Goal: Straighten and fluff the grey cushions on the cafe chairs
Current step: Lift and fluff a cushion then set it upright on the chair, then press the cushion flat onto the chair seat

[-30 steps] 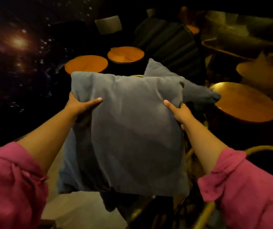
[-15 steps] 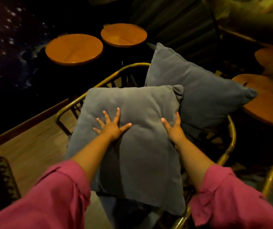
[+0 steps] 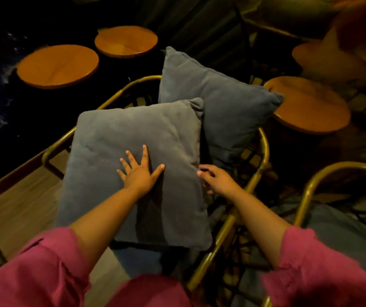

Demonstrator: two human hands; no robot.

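The left hand [image 3: 141,173] is lying flat, fingers spread, on the near grey cushion [image 3: 133,165] at centre frame. The right hand [image 3: 218,179] is touching its right edge, fingers loosely curled, gripping nothing. A second grey cushion [image 3: 217,98] is leaning behind on the chair [image 3: 263,149].

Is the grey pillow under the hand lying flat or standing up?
Lying down, tilted a bit. The front cushion rests face-up across the chair, left hand spread flat on top. The back cushion leans upright.

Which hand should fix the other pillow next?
Probably the right hand: it's at the front cushion's edge, nearest the back cushion. The left hand lies flat on the front one.
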